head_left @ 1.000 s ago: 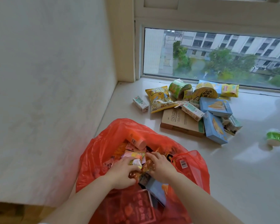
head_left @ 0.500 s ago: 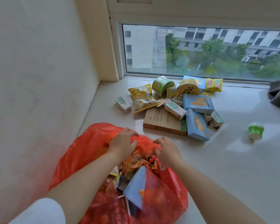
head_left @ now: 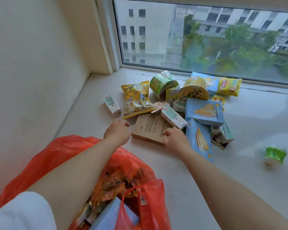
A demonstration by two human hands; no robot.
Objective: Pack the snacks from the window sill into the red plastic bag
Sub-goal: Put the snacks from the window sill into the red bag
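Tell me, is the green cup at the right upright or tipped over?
Tipped over: the green cup lies on its side on the window sill, apart from the pile.

Brown cardboard box (head_left: 150, 130): "Smart safety" partly legible; other print unreadable.

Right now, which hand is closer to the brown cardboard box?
Right. The right hand reaches the brown cardboard box at its near right corner; the left hand sits just off its left edge.

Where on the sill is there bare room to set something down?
Bare sill lies right of the blue boxes, broken only by the green cup. A narrower strip runs along the left wall beside the small carton. The pile under the window is crowded, both hands at the brown box.
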